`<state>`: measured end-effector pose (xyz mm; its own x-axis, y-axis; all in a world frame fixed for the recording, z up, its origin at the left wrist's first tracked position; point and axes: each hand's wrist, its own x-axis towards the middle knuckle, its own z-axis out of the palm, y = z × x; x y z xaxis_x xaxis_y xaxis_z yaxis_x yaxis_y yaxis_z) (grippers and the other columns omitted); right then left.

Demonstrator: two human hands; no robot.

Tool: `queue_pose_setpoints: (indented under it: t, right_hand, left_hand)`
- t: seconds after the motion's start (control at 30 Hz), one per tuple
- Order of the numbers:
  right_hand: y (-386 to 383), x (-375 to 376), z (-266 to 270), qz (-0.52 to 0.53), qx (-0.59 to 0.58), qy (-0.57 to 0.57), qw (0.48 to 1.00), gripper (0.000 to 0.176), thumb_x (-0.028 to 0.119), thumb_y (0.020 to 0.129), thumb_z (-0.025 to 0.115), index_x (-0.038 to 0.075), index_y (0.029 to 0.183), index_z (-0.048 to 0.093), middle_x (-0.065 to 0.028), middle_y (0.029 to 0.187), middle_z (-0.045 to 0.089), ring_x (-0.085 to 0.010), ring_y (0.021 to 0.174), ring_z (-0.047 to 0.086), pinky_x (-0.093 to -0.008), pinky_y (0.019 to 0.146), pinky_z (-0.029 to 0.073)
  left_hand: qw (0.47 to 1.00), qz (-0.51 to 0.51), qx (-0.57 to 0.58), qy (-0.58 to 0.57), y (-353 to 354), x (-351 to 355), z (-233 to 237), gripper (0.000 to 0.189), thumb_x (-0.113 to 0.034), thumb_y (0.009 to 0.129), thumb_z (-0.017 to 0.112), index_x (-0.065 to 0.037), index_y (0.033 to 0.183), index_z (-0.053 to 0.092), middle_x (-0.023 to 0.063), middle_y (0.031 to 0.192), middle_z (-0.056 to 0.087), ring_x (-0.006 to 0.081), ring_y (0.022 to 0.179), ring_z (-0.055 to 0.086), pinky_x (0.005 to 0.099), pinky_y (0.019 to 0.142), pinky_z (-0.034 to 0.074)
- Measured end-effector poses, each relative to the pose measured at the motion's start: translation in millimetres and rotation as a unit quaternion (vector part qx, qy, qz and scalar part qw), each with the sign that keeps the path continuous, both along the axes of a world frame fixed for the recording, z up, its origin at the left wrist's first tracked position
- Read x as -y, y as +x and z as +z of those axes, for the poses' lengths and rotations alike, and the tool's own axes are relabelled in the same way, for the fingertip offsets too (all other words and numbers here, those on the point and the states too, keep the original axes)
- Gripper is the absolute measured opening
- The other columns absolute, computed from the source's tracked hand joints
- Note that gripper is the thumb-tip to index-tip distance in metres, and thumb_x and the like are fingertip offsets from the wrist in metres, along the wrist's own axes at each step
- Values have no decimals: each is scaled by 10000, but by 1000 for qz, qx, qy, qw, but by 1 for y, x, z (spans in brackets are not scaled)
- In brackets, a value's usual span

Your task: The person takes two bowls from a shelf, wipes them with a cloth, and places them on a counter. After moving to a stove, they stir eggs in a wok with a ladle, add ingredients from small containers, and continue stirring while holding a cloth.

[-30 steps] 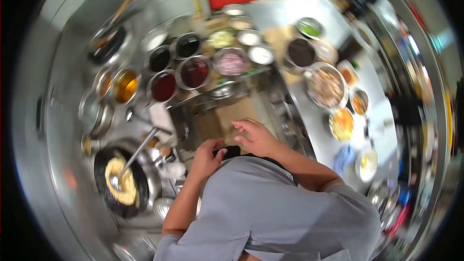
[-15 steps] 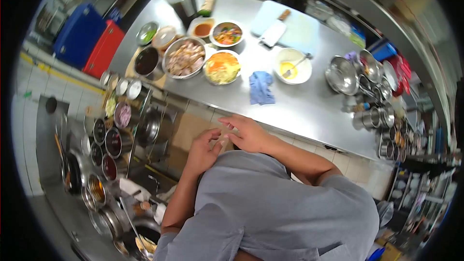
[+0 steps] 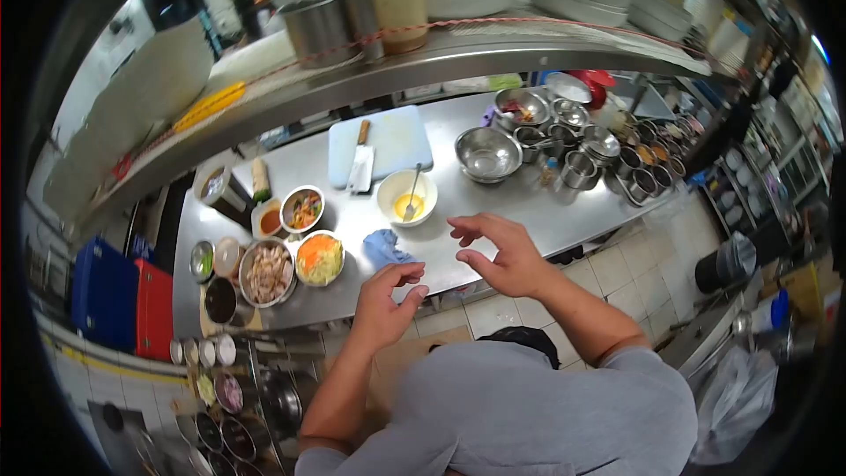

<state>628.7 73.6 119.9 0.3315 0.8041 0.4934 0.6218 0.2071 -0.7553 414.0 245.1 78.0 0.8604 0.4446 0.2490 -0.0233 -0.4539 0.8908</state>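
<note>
My left hand (image 3: 388,304) hovers at the front edge of the steel table (image 3: 458,256), fingers and thumb apart and nothing in it. Just beyond its fingertips lies a crumpled blue cloth (image 3: 385,248). To the right, my right hand (image 3: 498,254) is raised with its fingers parted, also holding nothing. A white bowl (image 3: 390,187) with yellow liquid, like beaten egg, and a fork (image 3: 412,189) in it stands beyond the two hands. Left of the cloth are a bowl of shredded vegetables (image 3: 319,257) and a metal bowl of raw meat pieces (image 3: 267,273).
A cleaver (image 3: 361,167) rests on a pale blue cutting board (image 3: 401,137). Metal bowls (image 3: 488,155) and steel containers (image 3: 580,170) crowd the table's right side. An overhead shelf (image 3: 423,62) crosses above the far side. Red and blue boxes (image 3: 152,308) stand at left.
My hands have moved apart from close together, the right one going rightward and out over the table edge. The view has tilted up and turned right, bringing the overhead shelf into sight.
</note>
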Motion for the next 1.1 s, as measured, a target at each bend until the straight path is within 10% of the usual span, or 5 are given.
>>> queue_pose_setpoints:
  t: [0.63,0.7,0.73,0.83,1.1]
  right_hand:
    - [289,162,298,-294,287,235,881,425,75,1029,728,90,1453,708,-99,1210,792,-142,1061,741,-312,937,590]
    - [311,190,325,-386,226,173,877,610,271,904,885,20,1430,705,-286,1442,704,-334,1343,687,-479,1198,479]
    - [361,201,321,-400,329,165,840,423,128,1027,740,99,1447,708,-117,1159,802,-169,1039,758,-317,923,592]
    - [444,213,339,-426,364,14,828,438,228,1007,775,107,1425,720,-137,1120,809,-219,1013,775,-359,909,604]
    - [588,154,349,-380,302,-111,867,1200,657,800,895,133,1743,370,-253,1535,647,-388,1415,633,-443,1200,495]
  left_hand:
    - [941,-100,202,253,194,104,241,308,-90,942,791,-7,1238,773,95,1026,778,139,821,674,286,784,546]
    - [936,-94,205,269,219,117,249,303,-96,944,789,-10,1234,775,93,1016,778,141,820,674,286,782,546]
    - [932,-92,207,284,233,122,253,298,-103,946,788,-13,1231,778,90,1007,778,143,819,674,287,780,545]
    - [926,-84,202,309,283,141,262,292,-112,951,782,-22,1229,782,91,997,778,146,833,683,288,778,545]
    - [915,-118,181,341,387,196,270,284,-131,953,804,-11,1207,767,134,1007,779,228,873,737,347,785,581]
